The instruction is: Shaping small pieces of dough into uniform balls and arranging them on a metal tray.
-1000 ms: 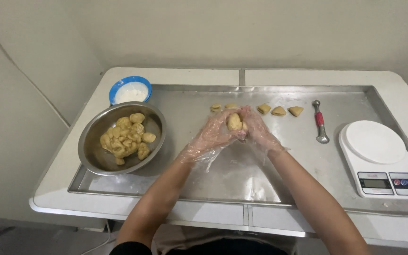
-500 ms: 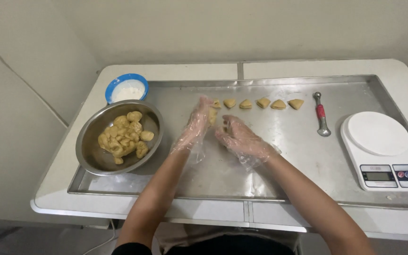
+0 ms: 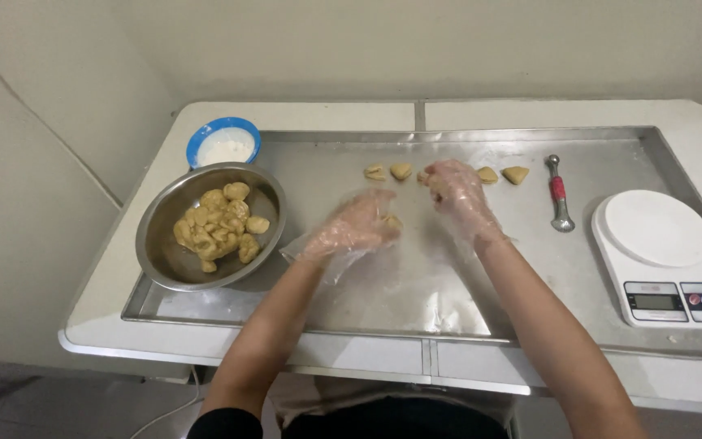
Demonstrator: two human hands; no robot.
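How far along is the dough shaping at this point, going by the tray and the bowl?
Done: several shaped dough pieces lie in a row along the back of the steel tray. In hand: the gloved left hand holds a dough lump, and the gloved right hand rests at the row among the shaped pieces. Left: the metal bowl still holds a heap of dough chunks, so most remains.

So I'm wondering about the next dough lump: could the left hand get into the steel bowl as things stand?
Probably yes. The left hand sits just right of the steel bowl, which is open-topped, with nothing lying between them on the tray.
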